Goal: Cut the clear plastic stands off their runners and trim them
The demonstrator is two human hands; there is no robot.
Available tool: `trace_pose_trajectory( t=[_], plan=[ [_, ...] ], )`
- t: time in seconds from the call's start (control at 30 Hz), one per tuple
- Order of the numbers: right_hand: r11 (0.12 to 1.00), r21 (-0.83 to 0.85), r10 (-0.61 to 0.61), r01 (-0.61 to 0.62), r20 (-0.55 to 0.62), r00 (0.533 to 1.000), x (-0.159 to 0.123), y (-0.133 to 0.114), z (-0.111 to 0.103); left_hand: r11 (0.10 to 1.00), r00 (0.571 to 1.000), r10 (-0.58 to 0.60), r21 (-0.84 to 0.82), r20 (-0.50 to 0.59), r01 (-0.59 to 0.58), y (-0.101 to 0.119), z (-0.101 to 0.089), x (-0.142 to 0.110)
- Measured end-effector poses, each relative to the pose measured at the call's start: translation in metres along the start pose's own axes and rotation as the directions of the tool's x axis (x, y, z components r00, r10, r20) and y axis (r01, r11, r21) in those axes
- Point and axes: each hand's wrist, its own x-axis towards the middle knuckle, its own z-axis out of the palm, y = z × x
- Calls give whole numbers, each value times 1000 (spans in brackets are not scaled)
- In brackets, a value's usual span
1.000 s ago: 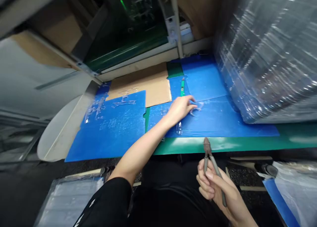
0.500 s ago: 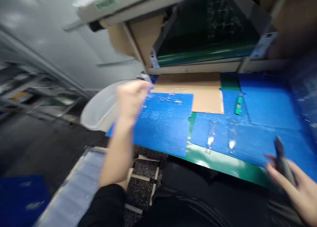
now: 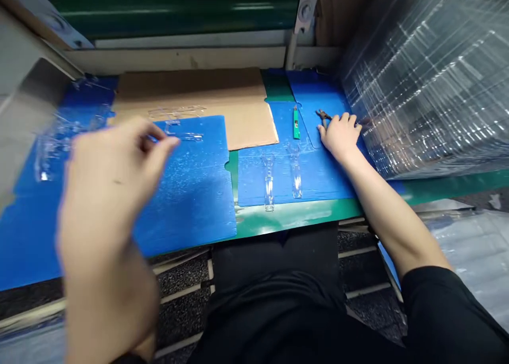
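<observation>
My left hand [image 3: 115, 178] is raised over the left of the blue sheet [image 3: 191, 194], blurred, with its fingers curled and the thumb near the index finger. Whatever it may hold is hidden. My right hand [image 3: 341, 136] rests at the back right of the worktop, wrapped over a pair of pliers [image 3: 323, 114] whose dark jaws stick out past the thumb. Two clear plastic pieces [image 3: 269, 186] lie side by side near the front edge. A clear thin piece [image 3: 191, 136] lies on the blue sheet, close to my left hand.
A green box cutter [image 3: 296, 123] lies left of the pliers. Brown cardboard [image 3: 254, 125] covers the back middle. Several clear pieces [image 3: 43, 157] are piled at the left. A film-wrapped stack [image 3: 433, 83] stands at the right, and a green roller [image 3: 178, 9] runs behind.
The view has swung to the right. My right hand has gone from the front right edge to the back right of the worktop with the dark tool. My left hand appears closer.
</observation>
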Motion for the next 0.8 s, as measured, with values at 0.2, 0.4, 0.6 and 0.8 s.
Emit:
trace_pose_trajectory(
  t=[0.2,0.4,0.6,0.8],
  plan=[
    [960,281,-76,8,229,970,-85,-13,-10,927,951,7,-358,309,110,38,110,-73],
    [858,506,-162,-85,423,892,-123,-23,-11,830,924,-63,-494,377,258,60,137,-77],
    [427,865,-582,-264,486,652,-126,-47,-46,299,889,-27,-845,457,443,88,134,-54],
    [882,444,-382,160,473,794,-39,-77,-56,-302,882,-168,-875,440,379,88,116,-39]
  ],
)
